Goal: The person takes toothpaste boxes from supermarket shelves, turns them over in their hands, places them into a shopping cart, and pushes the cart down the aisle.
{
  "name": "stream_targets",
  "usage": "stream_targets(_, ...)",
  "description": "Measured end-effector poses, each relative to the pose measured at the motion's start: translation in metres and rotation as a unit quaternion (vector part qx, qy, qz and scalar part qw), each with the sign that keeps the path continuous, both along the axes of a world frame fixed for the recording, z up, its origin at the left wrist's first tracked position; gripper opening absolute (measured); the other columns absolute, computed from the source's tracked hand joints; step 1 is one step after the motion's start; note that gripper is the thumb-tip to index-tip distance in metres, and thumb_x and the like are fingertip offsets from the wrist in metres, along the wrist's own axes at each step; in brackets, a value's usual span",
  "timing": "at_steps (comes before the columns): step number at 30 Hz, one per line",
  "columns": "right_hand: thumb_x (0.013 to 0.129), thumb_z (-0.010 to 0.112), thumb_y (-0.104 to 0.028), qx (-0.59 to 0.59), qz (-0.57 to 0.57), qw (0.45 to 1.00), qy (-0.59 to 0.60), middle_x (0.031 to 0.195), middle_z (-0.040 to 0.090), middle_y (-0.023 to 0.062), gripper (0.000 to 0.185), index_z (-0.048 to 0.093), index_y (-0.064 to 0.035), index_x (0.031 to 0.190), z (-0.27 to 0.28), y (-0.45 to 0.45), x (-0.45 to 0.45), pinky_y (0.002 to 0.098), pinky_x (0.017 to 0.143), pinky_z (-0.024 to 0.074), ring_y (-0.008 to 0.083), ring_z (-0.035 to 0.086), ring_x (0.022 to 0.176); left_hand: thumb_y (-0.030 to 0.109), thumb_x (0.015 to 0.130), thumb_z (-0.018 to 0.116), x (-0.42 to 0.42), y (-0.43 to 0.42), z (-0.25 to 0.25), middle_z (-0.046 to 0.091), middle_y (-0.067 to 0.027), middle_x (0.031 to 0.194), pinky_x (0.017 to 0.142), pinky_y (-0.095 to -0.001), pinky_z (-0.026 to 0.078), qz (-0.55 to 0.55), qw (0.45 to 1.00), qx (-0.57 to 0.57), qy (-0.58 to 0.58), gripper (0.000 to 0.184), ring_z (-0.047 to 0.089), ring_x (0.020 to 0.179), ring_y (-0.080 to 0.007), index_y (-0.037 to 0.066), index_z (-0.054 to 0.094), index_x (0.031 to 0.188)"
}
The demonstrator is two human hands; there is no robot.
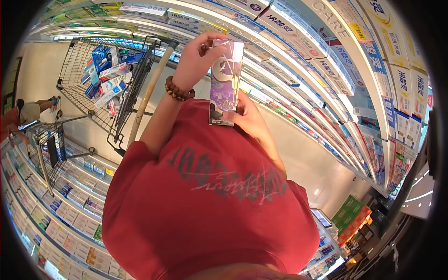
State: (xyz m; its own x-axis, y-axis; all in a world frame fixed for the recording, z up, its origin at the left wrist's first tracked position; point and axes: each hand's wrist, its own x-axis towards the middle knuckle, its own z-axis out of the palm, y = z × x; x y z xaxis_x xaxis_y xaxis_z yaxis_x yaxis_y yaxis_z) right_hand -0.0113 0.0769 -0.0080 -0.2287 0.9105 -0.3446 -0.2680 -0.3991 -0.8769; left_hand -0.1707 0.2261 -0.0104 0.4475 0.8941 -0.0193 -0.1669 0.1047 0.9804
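Note:
A tall purple-and-white carton (226,86) with a glossy printed front is held up in front of my chest. My left hand (204,58), with brown bead bracelets at the wrist, grips its top end, the thumb lying on the front. Lower down, my right hand (243,116) clasps the right edge of the same carton, thumb across the bottom of the front. The fingers behind the carton are partly hidden.
To the left stands a wire shopping cart (70,77) with several boxed goods (109,70) in it. Lit shelves of cartons (322,70) line the right and the upper side. Behind the cart, at far left, is another person (23,114) beside a second cart (46,144).

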Motion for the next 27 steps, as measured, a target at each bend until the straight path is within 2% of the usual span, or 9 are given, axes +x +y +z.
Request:
stream_targets(3,0.083,0.063,0.003,-0.009,-0.002,1.000,0.002,0.107,0.066,0.0014,0.061,0.043,-0.0042,0.139,-0.001,0.002,-0.004,0.0242,0.079,0.0459,0.0079,0.059,0.094,0.011,0.086,0.068,-0.008,-0.001,-0.010,0.059,0.0040,0.086,0.061,-0.0179,0.038,-0.016,0.999,0.021,-0.019,0.046,0.046,0.069,-0.0009,0.007,0.057,0.130)
stream_targets(6,0.082,0.063,0.003,-0.024,-0.003,1.000,0.007,0.111,0.065,0.0024,0.062,0.043,-0.0037,0.140,-0.005,0.006,-0.006,0.0250,0.079,0.0463,0.0082,0.059,0.096,0.001,0.088,0.063,-0.018,-0.005,-0.008,0.062,-0.0017,0.107,0.069,-0.0166,0.041,-0.055,0.998,0.015,0.025,0.064,0.051,0.083,-0.0017,0.007,0.039,0.147)
stream_targets(10,0.082,0.063,0.003,-0.026,0.006,1.000,0.003,0.116,0.064,0.0037,0.061,0.043,-0.0030,0.140,-0.003,0.017,-0.011,0.0257,0.080,0.0465,0.0092,0.058,0.100,0.004,0.082,0.070,-0.033,-0.023,-0.018,0.059,-0.0051,0.118,0.069,-0.0176,0.043,-0.041,0.999,-0.016,0.025,0.084,0.050,0.084,-0.0027,0.006,0.026,0.153)
stream_targets(13,0.082,0.063,0.003,-0.015,0.028,0.999,-0.006,0.119,0.063,0.0050,0.060,0.044,-0.0028,0.139,-0.002,0.031,-0.014,0.0270,0.085,0.0466,0.0109,0.058,0.104,0.005,0.079,0.072,-0.047,-0.042,-0.009,0.058,-0.0055,0.118,0.066,-0.0176,0.043,-0.030,0.996,0.012,0.088,0.089,0.050,0.080,-0.0034,0.006,0.025,0.154)
stream_targets(14,0.082,0.063,0.003,-0.015,0.035,0.999,-0.002,0.120,0.063,0.0055,0.060,0.044,-0.0029,0.139,-0.002,0.037,-0.015,0.0277,0.087,0.0466,0.0116,0.059,0.105,0.014,0.073,0.076,-0.049,-0.048,-0.016,0.058,-0.0051,0.113,0.061,-0.0194,0.044,-0.015,0.997,-0.001,0.070,0.090,0.051,0.074,-0.0062,0.009,0.032,0.152)
stream_targets(16,0.081,0.066,-0.002,-0.011,0.060,0.998,0.002,0.124,0.062,0.0056,0.066,0.041,-0.0031,0.142,0.000,0.049,-0.019,0.0308,0.096,0.0456,0.0137,0.059,0.110,0.013,0.073,0.076,-0.059,-0.059,-0.014,0.057,-0.0055,0.115,0.061,-0.0201,0.045,-0.004,0.994,-0.009,0.106,0.091,0.051,0.075,-0.0062,0.009,0.032,0.152)
stream_targets(19,0.082,0.063,-0.004,-0.008,0.083,0.996,0.010,0.123,0.062,0.0052,0.065,0.041,-0.0042,0.143,-0.015,0.064,-0.025,0.0301,0.094,0.0462,0.0139,0.060,0.108,0.013,0.073,0.076,-0.075,-0.077,-0.026,0.054,-0.0070,0.121,0.062,-0.0213,0.047,0.028,0.991,-0.004,0.129,0.088,0.053,0.080,-0.0087,0.008,0.033,0.150)
stream_targets(21,0.086,0.059,0.000,-0.015,0.159,0.987,0.021,0.123,0.062,0.0112,0.064,0.034,-0.0026,0.145,-0.016,0.077,-0.030,0.0326,0.098,0.0462,0.0178,0.060,0.110,0.013,0.073,0.077,-0.081,-0.092,-0.036,0.054,-0.0071,0.120,0.062,-0.0209,0.047,0.067,0.987,0.014,0.148,0.087,0.054,0.081,-0.0103,0.007,0.034,0.149)
stream_targets(27,0.100,0.056,-0.020,-0.053,0.310,0.949,0.007,0.123,0.062,0.0117,0.060,0.027,-0.0100,0.151,-0.049,0.084,-0.075,0.0328,0.088,0.0527,0.0176,0.062,0.104,0.011,0.081,0.075,-0.111,-0.119,-0.050,0.058,-0.0119,0.124,0.091,-0.0332,0.050,0.182,0.973,-0.109,0.094,0.073,0.058,0.111,-0.0176,0.002,0.036,0.142)
